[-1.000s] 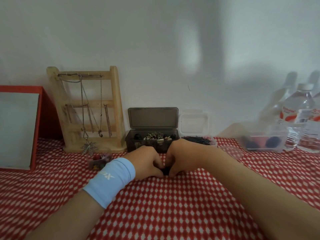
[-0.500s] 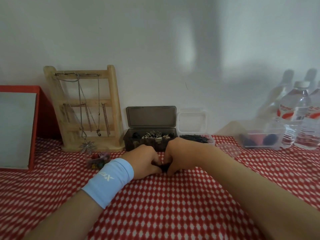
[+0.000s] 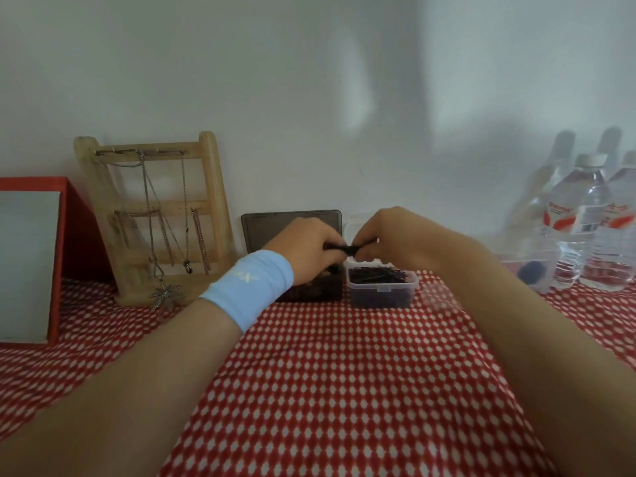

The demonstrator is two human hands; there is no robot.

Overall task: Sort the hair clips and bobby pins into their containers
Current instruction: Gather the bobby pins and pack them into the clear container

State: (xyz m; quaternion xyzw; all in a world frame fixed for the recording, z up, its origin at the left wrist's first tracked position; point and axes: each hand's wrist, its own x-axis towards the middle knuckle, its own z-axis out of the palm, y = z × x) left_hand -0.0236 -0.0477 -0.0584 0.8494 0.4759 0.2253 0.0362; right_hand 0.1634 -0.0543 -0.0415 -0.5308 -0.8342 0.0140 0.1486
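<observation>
Both hands are raised above the two containers at the back of the table. My left hand (image 3: 307, 248) and my right hand (image 3: 389, 239) together pinch a small bundle of black bobby pins (image 3: 346, 249) between their fingertips. Below the right hand stands a clear tub (image 3: 382, 290) full of black bobby pins. The dark box (image 3: 318, 287) of hair clips sits to its left, partly hidden by my left hand, with its lid (image 3: 261, 226) standing open against the wall.
A wooden jewellery rack (image 3: 156, 215) with chains stands left of the dark box. A red-framed board (image 3: 31, 259) leans at far left. Water bottles (image 3: 581, 222) and a clear tub (image 3: 530, 270) stand at right. The table has a red checked cloth (image 3: 344, 390).
Both hands lifted off the cloth and moved back, carrying the black pins up over the containers. The camera view tilted upward.
</observation>
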